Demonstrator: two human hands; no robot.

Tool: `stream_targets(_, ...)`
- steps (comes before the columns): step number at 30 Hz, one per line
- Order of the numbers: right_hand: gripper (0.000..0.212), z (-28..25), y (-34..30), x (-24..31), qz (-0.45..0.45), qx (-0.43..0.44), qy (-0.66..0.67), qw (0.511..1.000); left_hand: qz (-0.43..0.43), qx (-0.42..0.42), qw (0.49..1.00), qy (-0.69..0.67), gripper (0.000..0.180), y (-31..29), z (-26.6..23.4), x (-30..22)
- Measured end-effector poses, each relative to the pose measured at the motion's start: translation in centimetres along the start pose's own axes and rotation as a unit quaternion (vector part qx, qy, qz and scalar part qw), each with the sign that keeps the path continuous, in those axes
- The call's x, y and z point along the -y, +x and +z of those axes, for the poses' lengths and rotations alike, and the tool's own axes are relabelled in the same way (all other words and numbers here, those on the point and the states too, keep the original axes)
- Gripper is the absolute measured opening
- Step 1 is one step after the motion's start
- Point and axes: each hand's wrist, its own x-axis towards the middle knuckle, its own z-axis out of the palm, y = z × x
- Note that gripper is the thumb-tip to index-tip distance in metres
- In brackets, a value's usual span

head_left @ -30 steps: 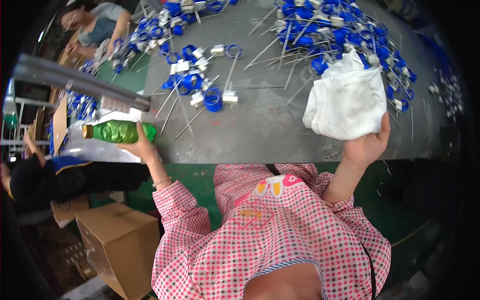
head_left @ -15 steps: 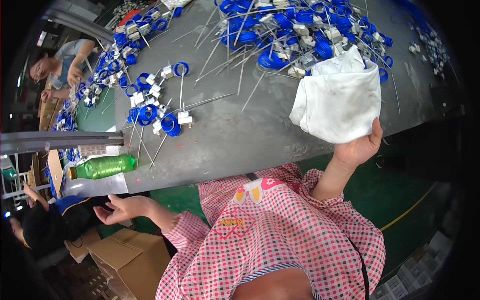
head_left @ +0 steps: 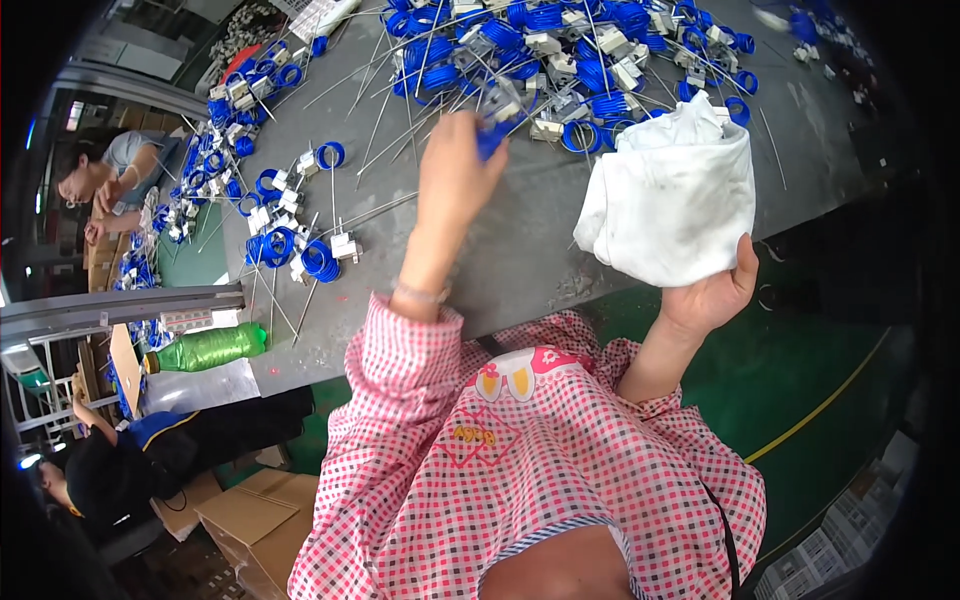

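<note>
My left hand point(head_left: 458, 165) reaches over the bench to the near edge of a big pile of capillary thermostats point(head_left: 600, 75). These have blue coiled tubes, pale blocks and thin metal probes. Its fingers are closed on one blurred capillary thermostat point(head_left: 487, 138), whose blue coil shows beside the thumb. My right hand point(head_left: 705, 297) holds up a bunched white cloth point(head_left: 670, 210) with greyish smudges, at the bench's front edge on the right. The thumb lies along the cloth's lower right side; the other fingers are hidden behind it. Whether anything is inside the cloth I cannot tell.
A smaller thermostat group point(head_left: 290, 225) lies left on the grey bench point(head_left: 400, 260). A green bottle point(head_left: 210, 347) rests on its side by a metal rail point(head_left: 120, 312). Cardboard boxes point(head_left: 265, 515) stand below left. One co-worker point(head_left: 115, 180) sits far left; another person point(head_left: 150, 450) is lower left.
My left hand has moved from beside the bench's lower left up to the pile and closed on a capillary thermostat. My right hand and the cloth stay nearly in place. The view has shifted slightly.
</note>
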Motion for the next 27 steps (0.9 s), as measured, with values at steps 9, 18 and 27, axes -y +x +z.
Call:
stream_targets(9, 0.053, 0.0, 0.5, -1.4, 0.032, 0.009, 0.000, 0.999, -0.175, 0.138, 0.973, -0.061, 0.042, -7.8, -7.5, 0.9)
stream_targets(18, 0.047, 2.4, -0.9, -4.1, 0.102, -0.010, -0.025, 0.994, 0.026, 0.210, 0.961, 0.180, 0.050, -7.9, -6.8, 0.7)
stream_targets(27, 0.047, 3.1, -1.6, -6.5, 0.103, -0.031, -0.096, 0.989, -0.040, 0.012, 0.981, -0.192, 0.041, -8.6, -11.8, -2.0)
